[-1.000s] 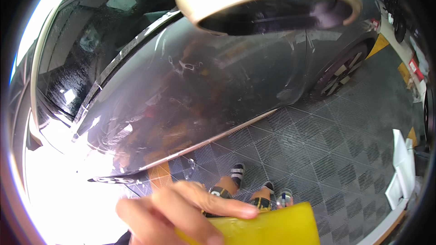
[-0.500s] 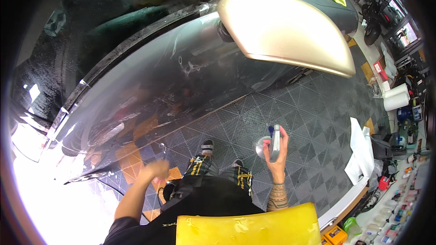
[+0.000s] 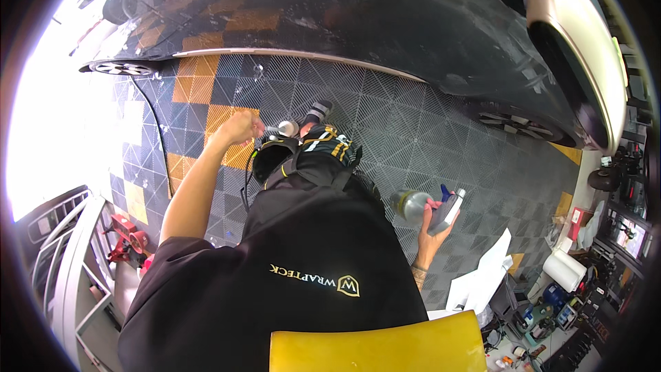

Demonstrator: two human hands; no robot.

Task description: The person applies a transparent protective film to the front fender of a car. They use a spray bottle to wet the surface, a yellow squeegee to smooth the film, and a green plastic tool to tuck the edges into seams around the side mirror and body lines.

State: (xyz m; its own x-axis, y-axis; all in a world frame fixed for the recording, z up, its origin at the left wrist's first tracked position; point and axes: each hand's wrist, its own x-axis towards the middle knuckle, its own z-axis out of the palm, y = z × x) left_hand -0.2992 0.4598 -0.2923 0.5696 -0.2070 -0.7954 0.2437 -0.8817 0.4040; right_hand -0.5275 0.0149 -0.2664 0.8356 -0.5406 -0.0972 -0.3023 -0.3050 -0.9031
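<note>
Right hand [image 3: 432, 224] closed on spray bottle [image 3: 413, 205] and flat tool [image 3: 447, 210]; left hand [image 3: 237, 127] fisted near white cap [image 3: 288, 128], its grip's contents unclear.

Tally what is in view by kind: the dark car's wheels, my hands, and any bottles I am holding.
Dark car wheels: 2
Hands: 2, left hand, right hand
Clear plastic bottle: 1, in right hand
Total: 5

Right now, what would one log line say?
left hand: closed at waist pouch | right hand: holds spray bottle | dark car ahead
</note>
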